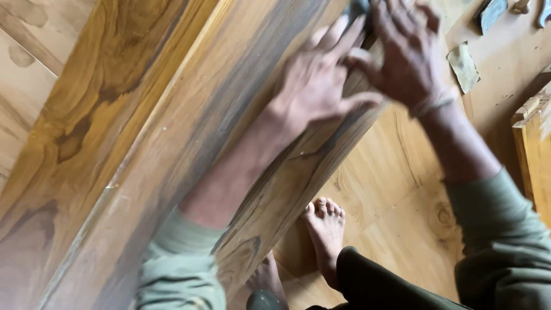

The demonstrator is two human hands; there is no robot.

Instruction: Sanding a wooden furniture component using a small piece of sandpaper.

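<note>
Head view — a long wooden plank (172,143) runs diagonally from lower left to upper right, its long axis pointing away from the person toward the top of frame. Left hand (318,86) lies flat on the plank, fingers spread and pressed to the wood, clamped on nothing. Right hand (404,51) sits just beyond it up the plank, fingers curled over a small dark pad (359,8) at the top edge — the grip looks closed on it, though blur hides the detail. Right hand is nearer the pad. Below, a bare foot (326,229) on the wooden floor (396,189); a scrap of sandpaper (464,66) lies apart, right.
</note>
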